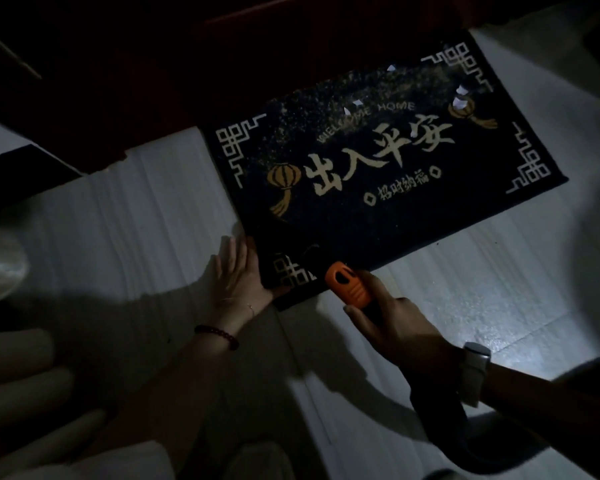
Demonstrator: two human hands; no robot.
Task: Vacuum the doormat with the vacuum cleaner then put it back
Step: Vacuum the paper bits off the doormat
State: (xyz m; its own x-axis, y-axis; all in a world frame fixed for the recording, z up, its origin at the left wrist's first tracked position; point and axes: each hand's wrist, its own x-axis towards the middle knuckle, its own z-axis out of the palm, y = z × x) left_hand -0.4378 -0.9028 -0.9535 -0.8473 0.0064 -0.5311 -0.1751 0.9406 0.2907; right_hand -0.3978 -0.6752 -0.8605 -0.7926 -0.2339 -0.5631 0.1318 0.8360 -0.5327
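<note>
Dimly lit, a black doormat (388, 168) with gold lettering lies on pale floor tiles (136, 220), crumbs and paper scraps (459, 98) scattered beyond both hands. Left hand (239, 271) presses flat, fingers together, beside the mat's near corner. Right hand (392, 327) grips the orange vacuum cleaner (349, 284) at that corner.

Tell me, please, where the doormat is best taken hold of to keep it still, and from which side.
Hold the doormat at its near left corner, coming from the left over the floor. That corner lies flat beside the left hand, away from the crumbs, while the right hand grips the orange vacuum cleaner.
</note>
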